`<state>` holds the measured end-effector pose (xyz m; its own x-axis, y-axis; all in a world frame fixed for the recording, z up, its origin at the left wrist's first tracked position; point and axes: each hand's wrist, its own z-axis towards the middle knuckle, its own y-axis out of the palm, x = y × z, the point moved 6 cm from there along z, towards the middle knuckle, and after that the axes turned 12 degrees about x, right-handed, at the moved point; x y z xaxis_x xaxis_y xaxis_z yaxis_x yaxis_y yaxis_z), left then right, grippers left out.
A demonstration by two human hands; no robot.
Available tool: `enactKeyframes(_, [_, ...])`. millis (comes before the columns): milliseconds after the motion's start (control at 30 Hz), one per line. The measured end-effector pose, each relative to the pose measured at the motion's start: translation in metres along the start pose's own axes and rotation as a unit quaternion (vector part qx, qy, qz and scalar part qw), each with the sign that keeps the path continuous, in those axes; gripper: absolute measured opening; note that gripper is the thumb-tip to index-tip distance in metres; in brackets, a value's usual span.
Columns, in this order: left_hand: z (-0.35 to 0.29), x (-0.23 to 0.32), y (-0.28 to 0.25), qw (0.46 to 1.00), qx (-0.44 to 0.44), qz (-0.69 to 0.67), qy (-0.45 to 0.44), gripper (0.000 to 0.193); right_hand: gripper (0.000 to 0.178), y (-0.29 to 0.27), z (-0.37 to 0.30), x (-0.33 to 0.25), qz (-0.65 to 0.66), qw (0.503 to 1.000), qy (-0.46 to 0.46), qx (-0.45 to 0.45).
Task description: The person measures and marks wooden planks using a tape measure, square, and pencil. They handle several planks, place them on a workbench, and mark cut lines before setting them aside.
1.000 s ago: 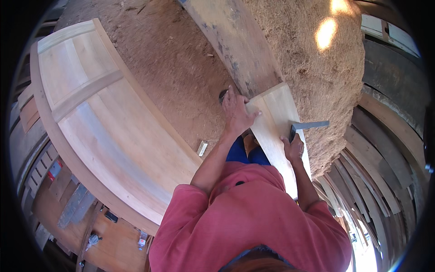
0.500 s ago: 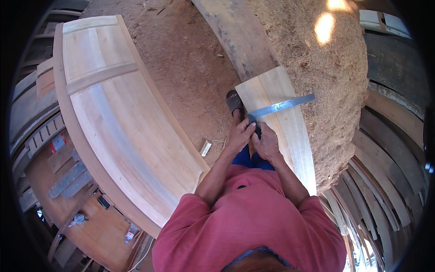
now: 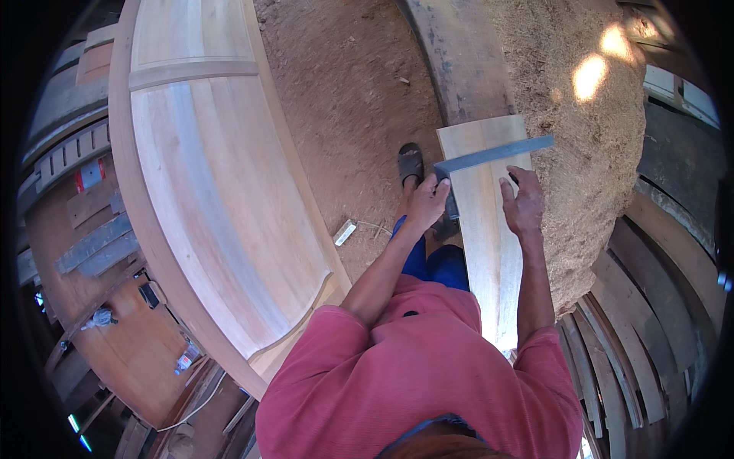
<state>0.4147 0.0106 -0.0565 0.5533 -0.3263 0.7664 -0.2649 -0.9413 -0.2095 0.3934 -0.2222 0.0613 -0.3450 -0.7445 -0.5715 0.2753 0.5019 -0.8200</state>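
I am standing on a sawdust-covered floor (image 3: 344, 115) in a woodworking shop, looking down at my hands. My left hand (image 3: 425, 203) is pressing down on the stock of a metal try square (image 3: 489, 157), fingers wrapped over its corner at the left edge of a pale wooden plank (image 3: 489, 237). The blade of the square is lying across the far end of the plank, reaching past its right edge. My right hand (image 3: 523, 203) is resting on the plank just below the blade, fingers curled; it may be pinching something small and dark, but I cannot tell what. The plank is running lengthwise from my waist away from me, between my two forearms. Beyond my left hand a dark sandal (image 3: 410, 162) is showing on the floor. To my right a heap of wood shavings (image 3: 596, 138) is rising beside the plank, and to my left a large panelled wooden door (image 3: 206, 191) is lying flat.
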Motion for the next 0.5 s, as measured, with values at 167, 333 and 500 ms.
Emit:
enactKeyframes(167, [-0.029,0.018,0.015,0.992,-0.104,-0.074,-0.011,0.025,0.037,0.004,-0.03,-0.002,0.03,0.994,0.06,-0.083])
enactKeyframes(333, [-0.082,0.021,0.041,0.955,-0.265,-0.123,-0.059,0.028,0.042,0.02,-0.111,-0.008,0.237,0.923,0.232,-0.197])
enactKeyframes(500, [-0.103,0.037,0.049,0.844,-0.362,0.387,0.086,0.034,0.036,-0.006,-0.175,0.027,0.01,0.94,0.236,-0.246])
